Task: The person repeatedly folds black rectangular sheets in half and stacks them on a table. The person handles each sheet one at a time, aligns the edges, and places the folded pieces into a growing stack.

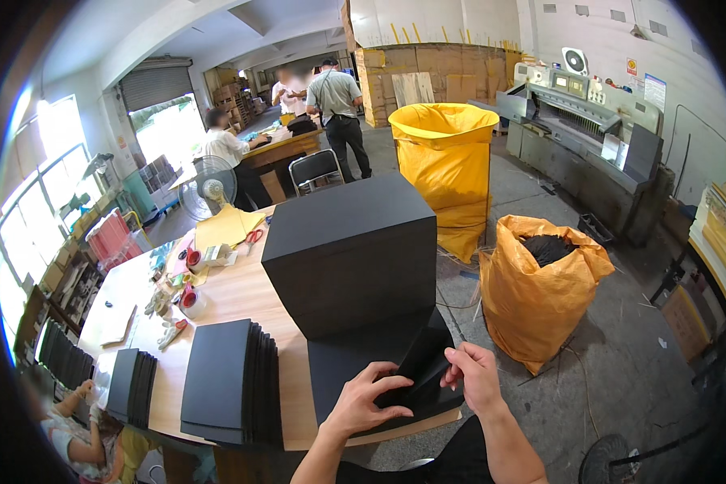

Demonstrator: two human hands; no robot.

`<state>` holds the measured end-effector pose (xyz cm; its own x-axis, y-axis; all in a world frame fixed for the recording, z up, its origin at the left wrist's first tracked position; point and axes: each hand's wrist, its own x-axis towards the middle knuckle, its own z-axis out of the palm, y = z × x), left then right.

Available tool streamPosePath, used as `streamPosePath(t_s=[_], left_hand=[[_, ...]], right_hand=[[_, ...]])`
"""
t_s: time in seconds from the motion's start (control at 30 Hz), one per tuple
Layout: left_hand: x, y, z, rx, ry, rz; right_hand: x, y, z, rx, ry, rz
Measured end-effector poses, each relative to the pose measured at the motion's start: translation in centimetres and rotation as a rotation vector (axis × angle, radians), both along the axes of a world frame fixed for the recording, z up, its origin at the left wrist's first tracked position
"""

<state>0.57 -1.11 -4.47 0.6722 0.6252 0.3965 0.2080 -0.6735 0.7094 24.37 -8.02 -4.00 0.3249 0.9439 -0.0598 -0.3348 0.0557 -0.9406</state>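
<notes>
A black card piece (419, 358) with a raised flap lies in front of me at the table's near right edge. My left hand (371, 398) rests against its left side, fingers apart and bent, thumb spread below. At the flap's right edge, my right hand (473, 376) is closed in a pinch on the card. Directly behind stands a tall block of black card (355, 278), with a flat black surface (331, 367) running from its foot toward my hands. To the left, a stack of black card pieces (222, 375) sits on the table.
The wooden table (298, 419) also bears a smaller black stack (129, 387), tape rolls (192, 300) and red scissors (255, 236). An orange sack (532, 306) and a yellow bag (440, 169) stand on the floor to the right. Another person (81, 436) works at the lower left.
</notes>
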Motion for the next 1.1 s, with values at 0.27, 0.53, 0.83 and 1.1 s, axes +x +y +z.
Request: streamPosePath(t_s=[0.27, 0.53, 0.83, 1.1], left_hand=[[0.0, 0.0, -0.3, -0.070, -0.078, 0.011], [0.0, -0.3, 0.4, -0.015, 0.005, -0.012], [0.0, 0.3, -0.9, -0.073, -0.070, -0.009], [0.4, -0.2, 0.1, 0.163, 0.005, -0.034]], right_hand=[[0.3, -0.3, -0.5, 0.028, -0.143, -0.010], [0.3, -0.1, -0.5, 0.019, 0.033, 0.028], [0.5, -1.4, -1.0, 0.012, -0.145, -0.096], [-2.5, -6.1, -4.1, 0.256, -1.551, 0.212]])
